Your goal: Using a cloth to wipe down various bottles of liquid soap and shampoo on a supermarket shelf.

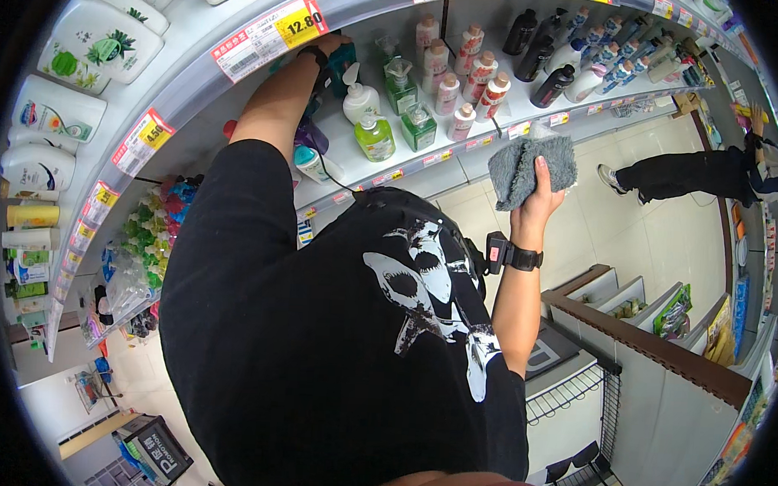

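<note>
My left hand (pixel 333 42) reaches deep onto the shelf under its upper ledge, at a dark teal bottle (pixel 342 68); the ledge and my forearm partly hide the fingers, so a grip cannot be made out. My right hand (pixel 539 201) is raised in front of the shelf, closed on a folded grey plush cloth (pixel 519 170). Near my left forearm stand a white pump bottle (pixel 360 102), a bright green pump bottle (pixel 374 138), clear green bottles (pixel 419 126) and a purple bottle (pixel 311 137). A white bottle with a teal cap (pixel 315 164) is at the shelf's front.
Pink-and-white bottles (pixel 482 76) and black bottles (pixel 553 86) fill the shelf further right. The upper shelf's curved edge (pixel 194 84) with price tags passes over my left arm. Another person (pixel 698 172) stands across the aisle. A brown-edged display rack (pixel 651 342) is at the lower right.
</note>
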Demonstrator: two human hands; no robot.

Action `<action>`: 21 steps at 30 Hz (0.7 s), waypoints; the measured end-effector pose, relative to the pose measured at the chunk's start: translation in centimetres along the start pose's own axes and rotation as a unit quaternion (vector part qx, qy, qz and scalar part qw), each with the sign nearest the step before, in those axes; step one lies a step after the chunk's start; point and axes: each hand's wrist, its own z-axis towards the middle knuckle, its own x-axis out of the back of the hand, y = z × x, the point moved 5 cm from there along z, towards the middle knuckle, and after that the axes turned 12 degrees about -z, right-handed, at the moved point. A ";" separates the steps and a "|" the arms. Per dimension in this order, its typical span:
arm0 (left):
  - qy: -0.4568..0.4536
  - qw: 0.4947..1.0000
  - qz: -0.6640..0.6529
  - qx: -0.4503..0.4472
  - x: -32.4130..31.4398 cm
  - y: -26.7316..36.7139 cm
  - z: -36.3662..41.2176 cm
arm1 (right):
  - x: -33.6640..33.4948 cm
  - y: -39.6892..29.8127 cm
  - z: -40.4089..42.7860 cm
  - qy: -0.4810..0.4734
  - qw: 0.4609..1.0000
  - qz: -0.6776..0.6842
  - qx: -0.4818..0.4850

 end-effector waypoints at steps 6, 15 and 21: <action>0.013 0.999 0.001 -0.043 0.8 1.8 -2.2 | 0.6 1.0 -0.6 0.012 0.999 -0.010 -0.029; 0.150 0.955 -0.099 -0.236 6.0 6.7 -10.1 | 5.0 3.4 -2.5 -0.056 0.991 0.039 -0.112; 0.064 0.963 -0.134 -0.223 6.7 15.4 -21.2 | 6.9 4.3 -3.8 -0.038 0.980 0.063 -0.185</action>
